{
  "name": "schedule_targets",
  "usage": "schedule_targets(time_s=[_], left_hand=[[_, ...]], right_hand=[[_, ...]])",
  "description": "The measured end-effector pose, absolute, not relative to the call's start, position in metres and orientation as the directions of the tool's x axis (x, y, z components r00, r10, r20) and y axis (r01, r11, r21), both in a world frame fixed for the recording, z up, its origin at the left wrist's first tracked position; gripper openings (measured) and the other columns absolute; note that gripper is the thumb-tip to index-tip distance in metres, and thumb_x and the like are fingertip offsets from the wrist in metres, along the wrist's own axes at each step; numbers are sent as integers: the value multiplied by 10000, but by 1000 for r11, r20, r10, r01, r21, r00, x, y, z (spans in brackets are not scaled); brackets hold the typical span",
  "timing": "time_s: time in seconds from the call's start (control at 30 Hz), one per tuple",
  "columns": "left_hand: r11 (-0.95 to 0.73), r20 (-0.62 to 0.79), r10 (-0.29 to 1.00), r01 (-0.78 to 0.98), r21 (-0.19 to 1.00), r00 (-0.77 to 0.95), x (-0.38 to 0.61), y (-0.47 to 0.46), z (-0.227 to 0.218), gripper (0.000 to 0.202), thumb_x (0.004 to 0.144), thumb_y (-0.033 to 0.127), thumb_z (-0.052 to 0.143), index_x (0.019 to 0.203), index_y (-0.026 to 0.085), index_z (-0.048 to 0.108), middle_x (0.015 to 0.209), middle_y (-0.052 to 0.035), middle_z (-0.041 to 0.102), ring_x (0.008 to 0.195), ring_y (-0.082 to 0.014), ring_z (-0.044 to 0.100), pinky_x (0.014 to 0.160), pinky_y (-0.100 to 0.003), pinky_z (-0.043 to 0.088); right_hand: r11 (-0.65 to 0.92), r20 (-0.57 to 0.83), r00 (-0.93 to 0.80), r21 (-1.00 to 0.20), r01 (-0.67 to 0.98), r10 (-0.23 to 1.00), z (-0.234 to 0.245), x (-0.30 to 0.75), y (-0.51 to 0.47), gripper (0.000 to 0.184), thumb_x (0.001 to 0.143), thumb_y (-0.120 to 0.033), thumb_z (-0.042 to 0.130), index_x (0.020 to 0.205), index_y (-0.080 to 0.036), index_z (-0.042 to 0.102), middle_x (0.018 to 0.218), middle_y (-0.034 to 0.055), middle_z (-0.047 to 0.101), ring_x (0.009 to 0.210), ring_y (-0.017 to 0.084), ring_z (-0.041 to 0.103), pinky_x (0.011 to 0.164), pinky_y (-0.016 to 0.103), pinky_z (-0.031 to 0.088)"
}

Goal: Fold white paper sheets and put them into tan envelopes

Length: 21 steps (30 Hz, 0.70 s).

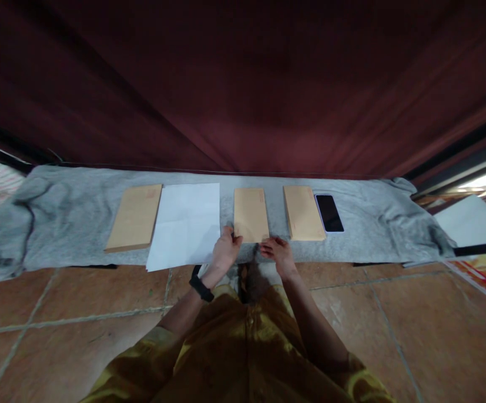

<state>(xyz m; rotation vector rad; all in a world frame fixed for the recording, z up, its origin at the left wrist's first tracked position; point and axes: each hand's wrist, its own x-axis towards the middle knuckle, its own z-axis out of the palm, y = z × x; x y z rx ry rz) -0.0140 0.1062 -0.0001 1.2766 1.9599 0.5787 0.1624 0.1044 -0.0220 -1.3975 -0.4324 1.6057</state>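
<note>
A brown paper envelope [251, 212] lies flat on the grey cloth, directly in front of me. My left hand [225, 249], with a black band on its wrist, grips the envelope's lower left corner between thumb and finger. At the lower right corner, the curled fingertips of my right hand [277, 253] hold the near edge. Left of the envelope rest white paper sheets [186, 224], close beside my left hand. To the right lies a stack of brown envelopes [304, 212].
Another thick stack of brown envelopes [136, 215] sits at the left. A phone [330, 213] lies by the right stack. The grey cloth [377, 218] covers a narrow bench, backed by a dark red curtain [243, 101]. Tiled floor [112, 313] shows below.
</note>
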Motion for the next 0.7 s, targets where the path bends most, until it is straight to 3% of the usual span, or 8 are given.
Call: schedule_targets(time_s=[0.07, 0.17, 0.3, 0.4, 0.53, 0.7], left_hand=[[264, -166, 964, 789, 555, -207, -8, 94, 4, 368, 955, 290, 575, 1295, 155, 532, 1020, -122, 729, 939, -256, 718, 795, -336, 529], [-49, 83, 996, 946, 320, 24, 4, 77, 2, 442, 1007, 324, 480, 1401, 123, 485, 1303, -199, 650, 1196, -305, 637, 976, -427, 510], [-440, 167, 895, 879, 183, 414, 19, 64, -15, 559, 997, 339, 501, 1523, 175, 405, 1609, -130, 423, 1498, -299, 361, 1222, -498, 308], [-495, 123, 869, 853, 167, 480, 25, 60, -30, 679, 981, 411, 529, 1573, 145, 329, 1659, -118, 345, 1554, -305, 244, 1264, -528, 220], [-501, 105, 865, 851, 156, 491, 24, 58, -40, 730, 988, 492, 500, 1597, 151, 287, 1684, -116, 282, 1571, -311, 196, 1271, -551, 194], [-509, 110, 861, 846, 158, 497, 17, 59, -47, 732, 991, 468, 502, 1589, 104, 287, 1681, -141, 277, 1575, -280, 187, 1279, -495, 200]], right_hand=[[-507, -579, 86, -768, -391, 811, -21, 163, 105, 213, 711, -289, 801, 710, -177, 620, 680, 56, 757, 493, 127, 658, 463, 211, 560], [-515, -577, 89, -780, -356, 812, -21, 165, 106, 191, 727, -279, 782, 725, -178, 620, 675, 48, 754, 507, 128, 671, 473, 204, 567], [-531, -574, 98, -799, -280, 813, -21, 166, 108, 163, 744, -277, 747, 738, -189, 610, 618, 7, 719, 484, 133, 671, 441, 196, 553], [-545, -571, 111, -815, -198, 813, -22, 169, 110, 109, 769, -256, 704, 768, -193, 614, 587, -19, 695, 452, 129, 655, 416, 195, 540], [-555, -558, 104, -830, -61, 823, -24, 175, 114, 46, 803, -221, 643, 768, -193, 634, 584, -16, 694, 434, 121, 634, 413, 198, 531], [-514, -504, 99, -846, 143, 858, -25, 182, 116, 96, 834, -223, 623, 747, -204, 660, 566, -15, 687, 385, 107, 558, 398, 199, 473]])
